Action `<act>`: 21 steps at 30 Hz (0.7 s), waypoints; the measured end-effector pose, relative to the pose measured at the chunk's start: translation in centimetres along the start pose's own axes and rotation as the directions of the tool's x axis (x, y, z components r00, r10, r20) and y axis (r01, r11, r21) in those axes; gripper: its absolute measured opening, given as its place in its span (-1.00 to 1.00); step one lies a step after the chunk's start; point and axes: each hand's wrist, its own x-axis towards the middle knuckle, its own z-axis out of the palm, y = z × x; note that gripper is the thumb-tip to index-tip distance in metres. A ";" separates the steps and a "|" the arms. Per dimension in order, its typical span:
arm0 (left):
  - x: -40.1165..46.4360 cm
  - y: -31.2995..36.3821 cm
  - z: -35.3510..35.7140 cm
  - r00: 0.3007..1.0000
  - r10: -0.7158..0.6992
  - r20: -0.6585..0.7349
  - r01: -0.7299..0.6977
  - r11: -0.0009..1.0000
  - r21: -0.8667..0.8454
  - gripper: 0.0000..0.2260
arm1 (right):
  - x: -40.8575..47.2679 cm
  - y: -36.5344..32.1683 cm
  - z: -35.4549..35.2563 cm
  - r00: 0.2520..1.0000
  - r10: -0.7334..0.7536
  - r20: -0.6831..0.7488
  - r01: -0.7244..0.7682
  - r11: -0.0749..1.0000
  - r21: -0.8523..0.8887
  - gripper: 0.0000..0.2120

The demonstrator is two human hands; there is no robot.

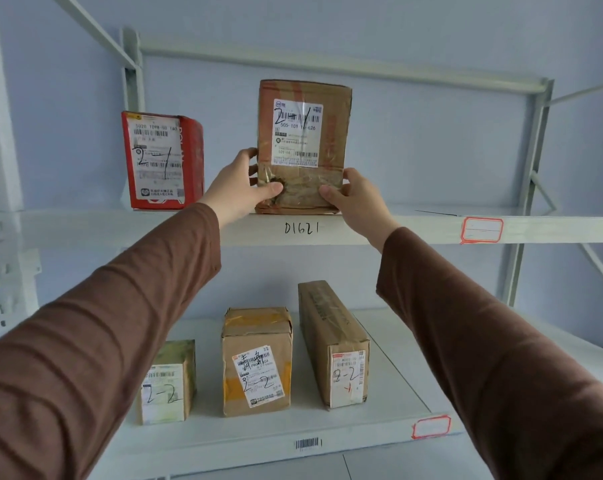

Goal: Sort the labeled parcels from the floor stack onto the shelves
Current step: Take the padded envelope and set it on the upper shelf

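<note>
A brown cardboard parcel (303,109) marked "2-1" stands upright on the upper shelf (397,230), just above the handwritten "D1621". My left hand (241,188) grips its lower left edge, thumb on the front. My right hand (355,199) grips its lower right corner the same way. A red parcel (163,161), also marked "2-1", stands to its left on that shelf. On the lower shelf (390,403) stand three brown parcels marked "2-2": a small one (166,382), a middle one (256,362) and a long one (331,341).
White metal shelving uprights rise at the left (2,168) and right (532,188). Red-bordered blank labels are stuck on the upper shelf edge (482,230) and the lower shelf edge (431,426). A barcode sticker (307,444) sits on the lower edge. The upper shelf's right half is bare.
</note>
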 end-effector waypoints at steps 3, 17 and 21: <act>1.1 -0.7 0.3 1.000 -0.016 0.012 0.015 0.999 0.038 -0.28 | 1.5 0.7 0.3 0.999 0.018 0.034 -0.016 0.999 -0.051 -0.60; 3.5 -2.4 1.5 0.998 -0.059 0.013 0.057 0.992 0.112 -0.25 | 4.1 1.7 1.7 0.998 0.031 0.055 -0.012 0.949 -0.316 -0.62; 3.4 -2.5 1.3 0.998 -0.063 0.010 0.061 0.988 0.145 -0.22 | 3.9 1.8 1.8 0.998 0.028 0.049 -0.010 0.945 -0.326 -0.62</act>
